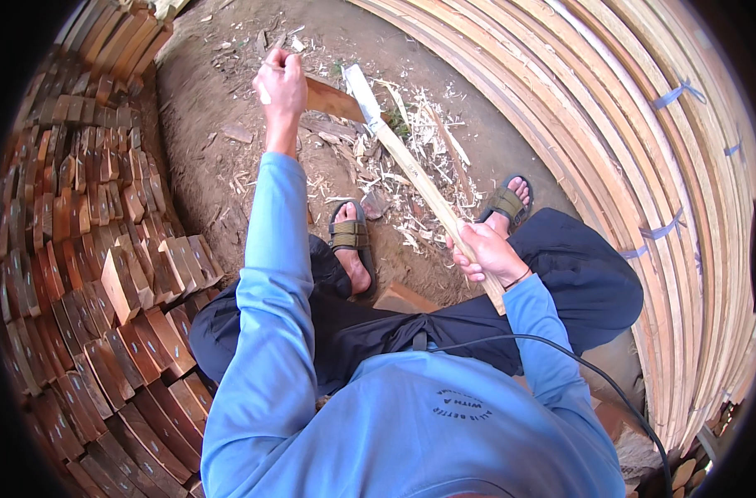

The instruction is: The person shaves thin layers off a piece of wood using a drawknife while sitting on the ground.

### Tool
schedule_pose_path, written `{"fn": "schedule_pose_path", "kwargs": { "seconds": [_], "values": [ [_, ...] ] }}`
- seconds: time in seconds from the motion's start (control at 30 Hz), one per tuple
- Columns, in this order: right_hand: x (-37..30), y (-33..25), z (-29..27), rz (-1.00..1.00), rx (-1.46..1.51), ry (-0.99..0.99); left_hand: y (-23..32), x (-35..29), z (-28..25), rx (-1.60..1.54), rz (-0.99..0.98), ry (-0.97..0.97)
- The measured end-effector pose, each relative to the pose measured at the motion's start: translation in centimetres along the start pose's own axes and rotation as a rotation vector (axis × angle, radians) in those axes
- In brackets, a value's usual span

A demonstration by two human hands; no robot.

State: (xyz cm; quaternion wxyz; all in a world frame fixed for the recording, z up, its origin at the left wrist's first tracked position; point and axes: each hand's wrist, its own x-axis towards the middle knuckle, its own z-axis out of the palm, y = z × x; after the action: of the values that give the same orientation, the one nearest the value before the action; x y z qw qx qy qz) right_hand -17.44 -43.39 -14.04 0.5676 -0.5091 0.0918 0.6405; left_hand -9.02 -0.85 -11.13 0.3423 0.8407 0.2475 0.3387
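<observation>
My left hand [281, 90] is stretched out ahead, its fingers closed at one end of a short brown wooden piece [332, 100]. The grip itself is partly hidden behind the back of the hand. My right hand [487, 251] is wrapped around the long pale wooden handle [419, 177] of a chopping knife. Its flat grey blade [362, 93] lies across the far end of the wooden piece; whether it touches or only overlaps in view, I cannot tell. The handle slants from the blade down toward my right knee.
Stacked wooden blocks [71, 307] rise along my left. Long curved-looking planks [635, 124], tied with blue strips [679, 94], line the right. Wood shavings [424, 220] litter the dirt between my sandalled feet [349, 241]. A black cable [590, 365] crosses my lap and right side.
</observation>
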Motion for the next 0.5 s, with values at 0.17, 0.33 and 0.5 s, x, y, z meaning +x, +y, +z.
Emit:
{"fn": "schedule_pose_path", "kwargs": {
  "seconds": [0.17,0.33,0.5],
  "values": [
    [-1.3,-1.0,1.1,-0.003,0.046,-0.002,0.4,1.4,0.8,0.043,-0.023,-0.021],
    [-2.5,-1.6,2.5,-0.218,-0.504,0.335,1.1,2.0,1.4,0.068,-0.029,-0.016],
    [-3.0,-1.7,3.5,-0.526,-0.904,0.455,2.2,2.0,2.0,0.054,-0.046,-0.015]
  ]
}}
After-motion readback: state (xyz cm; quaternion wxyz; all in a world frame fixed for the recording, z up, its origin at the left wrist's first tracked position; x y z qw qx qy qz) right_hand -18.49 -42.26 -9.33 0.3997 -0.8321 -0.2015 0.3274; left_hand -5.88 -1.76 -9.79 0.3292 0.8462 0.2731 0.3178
